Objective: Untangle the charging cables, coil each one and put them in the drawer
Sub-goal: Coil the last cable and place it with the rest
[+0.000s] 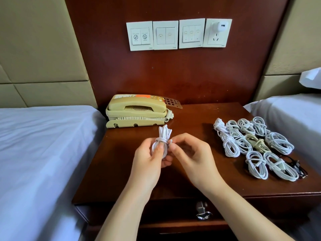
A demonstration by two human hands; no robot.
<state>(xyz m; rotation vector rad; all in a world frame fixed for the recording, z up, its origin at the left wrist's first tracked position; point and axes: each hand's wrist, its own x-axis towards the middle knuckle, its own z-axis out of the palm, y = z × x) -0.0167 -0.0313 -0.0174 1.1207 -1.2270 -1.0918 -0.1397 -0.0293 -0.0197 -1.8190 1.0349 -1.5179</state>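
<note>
Above the middle of the wooden nightstand (121, 164), my left hand (149, 159) grips a coiled white charging cable (163, 136) that is wrapped round its waist. My right hand (192, 157) pinches the cable's end at that wrap with thumb and fingertips. Several coiled white cables (253, 146) lie in rows on the right part of the nightstand top. A black cable (297, 167) lies at their right edge. The drawer (173, 214) below the top shows a metal ring handle (203, 213) and is shut.
A beige telephone (137, 110) stands at the back left of the nightstand. White-sheeted beds (43, 153) flank it on both sides. On the wall panel above are switch plates (165, 34) and a socket holding a white USB charger (221, 26).
</note>
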